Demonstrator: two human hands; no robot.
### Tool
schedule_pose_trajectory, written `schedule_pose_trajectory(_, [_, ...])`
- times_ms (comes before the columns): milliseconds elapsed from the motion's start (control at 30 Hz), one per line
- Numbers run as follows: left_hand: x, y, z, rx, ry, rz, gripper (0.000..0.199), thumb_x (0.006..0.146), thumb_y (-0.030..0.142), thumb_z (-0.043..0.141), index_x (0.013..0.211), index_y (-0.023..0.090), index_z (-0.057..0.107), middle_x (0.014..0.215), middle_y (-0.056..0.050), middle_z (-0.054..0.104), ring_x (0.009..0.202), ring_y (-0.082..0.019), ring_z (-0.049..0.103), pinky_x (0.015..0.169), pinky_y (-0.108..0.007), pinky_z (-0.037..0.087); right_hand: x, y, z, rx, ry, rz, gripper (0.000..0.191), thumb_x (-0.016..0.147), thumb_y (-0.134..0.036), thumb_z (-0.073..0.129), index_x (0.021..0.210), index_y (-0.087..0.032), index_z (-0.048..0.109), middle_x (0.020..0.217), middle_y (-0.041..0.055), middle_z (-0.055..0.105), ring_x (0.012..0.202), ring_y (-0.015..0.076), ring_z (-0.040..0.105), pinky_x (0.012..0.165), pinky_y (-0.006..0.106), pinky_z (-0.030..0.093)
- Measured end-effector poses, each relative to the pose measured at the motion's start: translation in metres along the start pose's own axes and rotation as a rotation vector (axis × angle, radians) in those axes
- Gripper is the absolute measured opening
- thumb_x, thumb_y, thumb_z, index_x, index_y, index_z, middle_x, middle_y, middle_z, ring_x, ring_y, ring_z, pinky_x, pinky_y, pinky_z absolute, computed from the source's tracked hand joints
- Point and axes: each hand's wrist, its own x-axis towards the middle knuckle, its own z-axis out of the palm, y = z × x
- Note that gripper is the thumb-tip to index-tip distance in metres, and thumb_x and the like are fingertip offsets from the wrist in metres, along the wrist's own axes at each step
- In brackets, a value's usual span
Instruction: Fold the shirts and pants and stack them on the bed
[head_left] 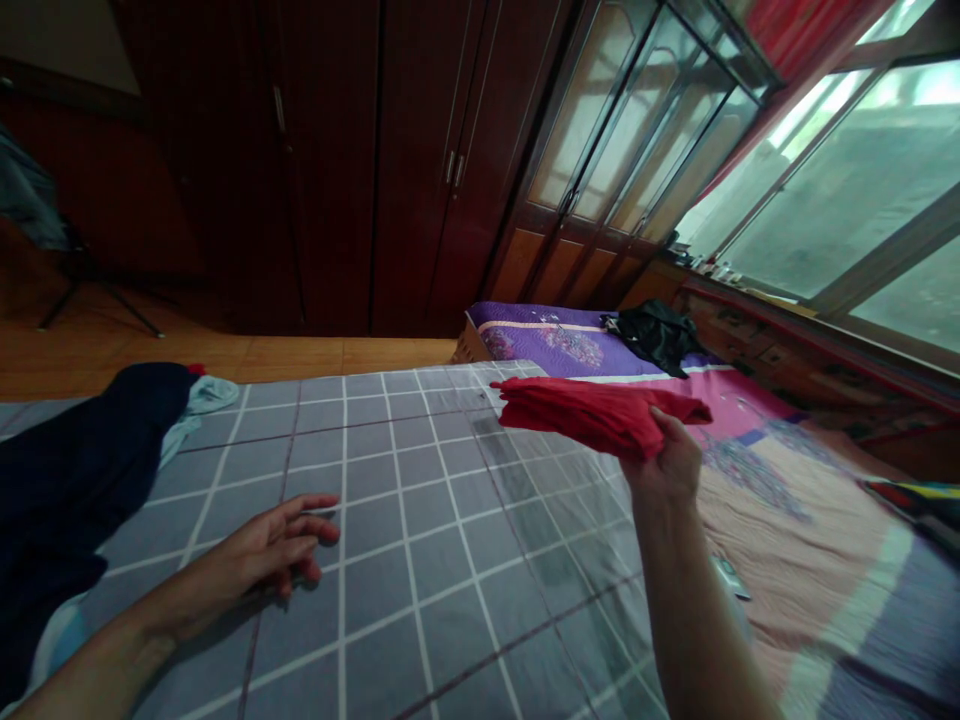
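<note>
A folded red cloth, perhaps a garment, is gripped at its right end by my right hand. It is held up over the right edge of a grey checked surface, its far end pointing left. My left hand hovers just over or rests on the checked cloth at the left, fingers apart and holding nothing. Dark navy clothing lies heaped to the left of that hand, with a light blue cloth poking out beside it.
To the right is a bed with a patterned cover; a black bag-like item lies on its far part. Dark wooden wardrobes stand along the back. Windows are at right, a tripod stand at far left.
</note>
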Motion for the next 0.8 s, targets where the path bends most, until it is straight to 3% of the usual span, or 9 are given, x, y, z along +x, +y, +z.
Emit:
schedule_pose_trajectory(67, [0.0,0.0,-0.001,0.022,-0.002,0.005,0.054,0.083,0.042,0.063,0.129,0.028,0.04,0.118,-0.007,0.055,0.077,-0.015,0.062,0.055,-0.022,0.047,-0.004,0.026,-0.033,-0.07,0.125,0.073,0.024,0.065,-0.007,0.05,0.084,-0.015,0.061,0.082,0.0021,0.07,0.08,0.0165,0.069,0.079,0.03,0.058])
schedule_pose_trajectory(167, [0.001,-0.001,-0.003,0.05,-0.009,0.019,0.053,0.084,0.043,0.062,0.129,0.027,0.04,0.117,-0.008,0.056,0.078,-0.015,0.062,0.056,-0.022,0.048,-0.015,0.06,-0.08,-0.153,0.224,0.177,0.026,0.06,-0.003,0.052,0.082,-0.015,0.061,0.075,0.0021,0.07,0.068,0.0169,0.069,0.069,0.029,0.059])
schedule_pose_trajectory(267, [0.0,0.0,-0.002,0.062,-0.006,0.012,0.053,0.083,0.042,0.062,0.13,0.027,0.04,0.118,-0.008,0.056,0.08,-0.016,0.062,0.057,-0.022,0.048,-0.025,0.074,-0.111,-0.212,0.271,0.215,0.03,0.059,-0.003,0.058,0.085,-0.016,0.061,0.073,0.0,0.07,0.062,0.0155,0.067,0.064,0.026,0.059])
schedule_pose_trajectory(433, [-0.001,0.001,0.0,0.069,0.014,0.004,0.055,0.08,0.045,0.065,0.128,0.028,0.044,0.116,-0.008,0.058,0.079,-0.017,0.063,0.056,-0.024,0.049,-0.028,0.063,-0.124,-0.258,0.229,0.194,0.041,0.058,-0.003,0.064,0.095,-0.02,0.06,0.084,-0.0029,0.071,0.074,0.0132,0.068,0.068,0.021,0.057])
schedule_pose_trajectory(600, [0.003,-0.003,-0.003,0.04,0.011,0.01,0.051,0.081,0.043,0.065,0.125,0.028,0.047,0.115,-0.008,0.058,0.078,-0.017,0.063,0.054,-0.023,0.049,-0.033,0.06,-0.129,-0.326,0.248,0.248,0.037,0.058,-0.003,0.066,0.09,-0.019,0.058,0.077,-0.0026,0.07,0.058,0.0126,0.066,0.051,0.019,0.056])
schedule_pose_trajectory(800, [0.002,-0.002,-0.002,0.038,0.005,0.01,0.047,0.082,0.041,0.065,0.124,0.027,0.048,0.114,-0.007,0.058,0.078,-0.016,0.063,0.055,-0.021,0.048,-0.045,0.059,-0.135,-0.431,0.225,0.27,0.041,0.055,-0.006,0.07,0.091,-0.019,0.055,0.075,-0.0026,0.069,0.056,0.0132,0.066,0.048,0.021,0.055])
